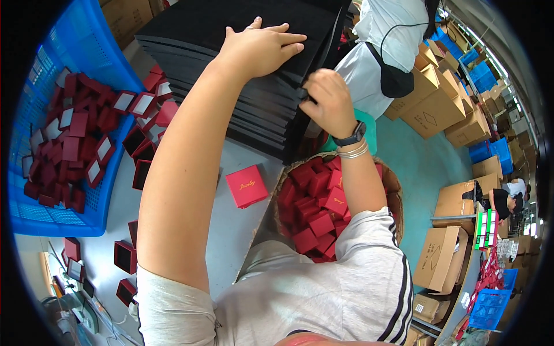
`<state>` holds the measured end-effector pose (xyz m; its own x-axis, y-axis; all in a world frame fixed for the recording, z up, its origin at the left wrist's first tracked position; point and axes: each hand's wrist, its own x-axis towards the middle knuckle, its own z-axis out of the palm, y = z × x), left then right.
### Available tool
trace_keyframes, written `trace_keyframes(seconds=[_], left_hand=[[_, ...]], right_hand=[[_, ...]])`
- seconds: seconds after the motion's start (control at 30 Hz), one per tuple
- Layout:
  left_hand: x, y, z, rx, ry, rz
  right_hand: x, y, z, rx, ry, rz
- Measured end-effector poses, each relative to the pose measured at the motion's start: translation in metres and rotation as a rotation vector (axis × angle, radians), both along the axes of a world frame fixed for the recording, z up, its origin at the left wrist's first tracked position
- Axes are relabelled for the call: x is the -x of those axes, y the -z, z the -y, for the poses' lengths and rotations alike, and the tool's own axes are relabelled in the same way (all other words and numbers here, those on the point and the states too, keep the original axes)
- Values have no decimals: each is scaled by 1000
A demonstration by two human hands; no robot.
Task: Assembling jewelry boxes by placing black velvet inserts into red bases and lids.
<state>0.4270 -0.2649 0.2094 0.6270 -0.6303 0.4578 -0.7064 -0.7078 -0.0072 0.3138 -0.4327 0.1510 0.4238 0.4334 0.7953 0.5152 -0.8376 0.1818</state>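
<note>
A thick stack of black foam-like sheets (190, 23) lies on the grey table in front of me. My left hand (262, 51) rests flat on its top with the fingers spread. At the stack's right edge, my right hand (332, 102), with a watch and bangles at the wrist, has its fingers curled around the edge of a black sheet. That hand is slightly blurred, and its fingertips are partly hidden. A red square gift box (246, 185) with gold lettering sits on the table, nearer to me than the stack.
On the left, a blue plastic crate (109, 52) holds many red boxes. Several open red boxes (124, 256) lie beside it on the table (231, 153). A carton (398, 187) full of red boxes stands below my right forearm. Another person (369, 63) in white is beyond the stack.
</note>
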Motion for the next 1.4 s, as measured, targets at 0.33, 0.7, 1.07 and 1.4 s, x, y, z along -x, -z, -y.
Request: trace_keyframes(seconds=[0.33, 0.7, 1.07, 1.4], left_hand=[[6, -55, 12, -276, 93, -212], [-50, -31, 17, -19, 50, -270], [-55, -26, 26, -55, 25, -269], [-48, -53, 13, -157, 32, -469]], right_hand=[[7, -2, 7, 100, 173, -152], [16, -62, -19, 169, 39, -363], [48, -57, -52, 51, 125, -434], [45, -141, -38, 84, 46, -368]])
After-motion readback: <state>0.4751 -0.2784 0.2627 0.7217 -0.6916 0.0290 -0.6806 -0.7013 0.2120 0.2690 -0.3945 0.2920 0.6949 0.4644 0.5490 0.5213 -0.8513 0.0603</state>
